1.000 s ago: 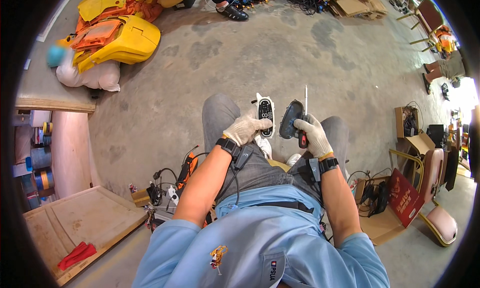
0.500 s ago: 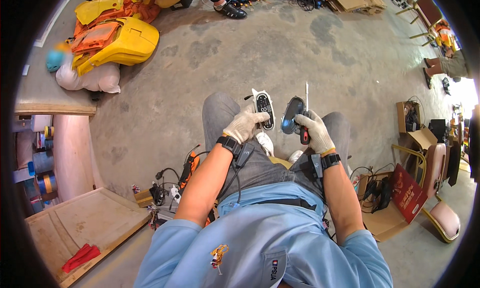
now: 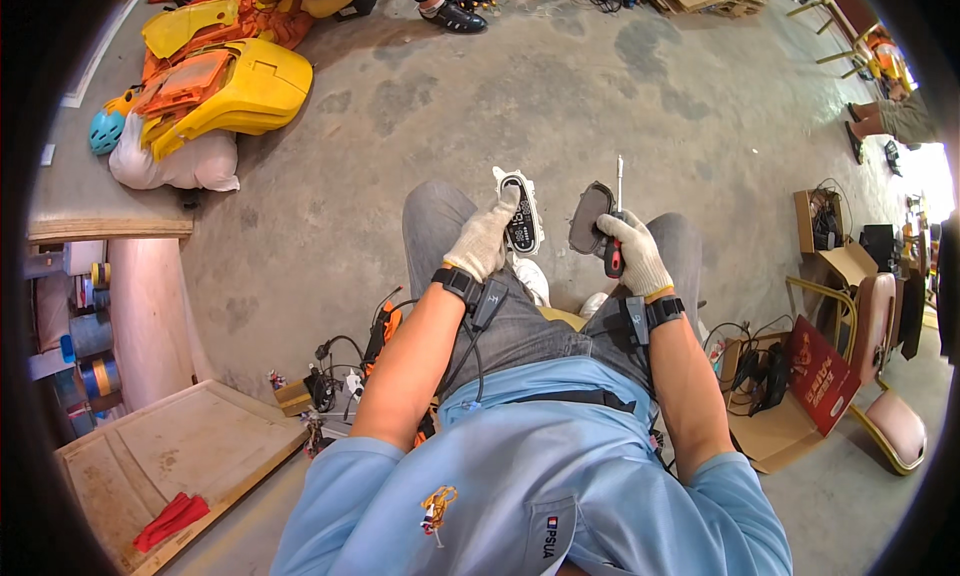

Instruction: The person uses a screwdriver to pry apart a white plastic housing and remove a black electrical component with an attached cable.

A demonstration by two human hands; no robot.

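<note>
My left hand [image 3: 484,240], in a pale knitted glove, grips an oval display panel [image 3: 523,228] with a white frame and a dark face with light segments. Its fingers lie along the panel's left side and over its upper part. In my gloved right hand [image 3: 640,258] are two things at once. One is a screwdriver [image 3: 613,260] with a red and black handle, its shaft pointing away from me. The other is a dark oval cover [image 3: 588,216], held beside the screwdriver at the fingertips. Panel and cover are apart, above my knees.
Yellow and orange plastic shells [image 3: 245,86] lie on a white sack [image 3: 185,161] at the far left. An open cardboard box [image 3: 770,446] with black cables sits at my right, near a chair [image 3: 875,326]. A wooden board [image 3: 200,431] lies left. Other people's legs show farther off.
My left fingers have slid up over the panel's upper part. The cover in my right hand has turned, its face now dull grey instead of glossy blue. The screwdriver stays in my right hand.
</note>
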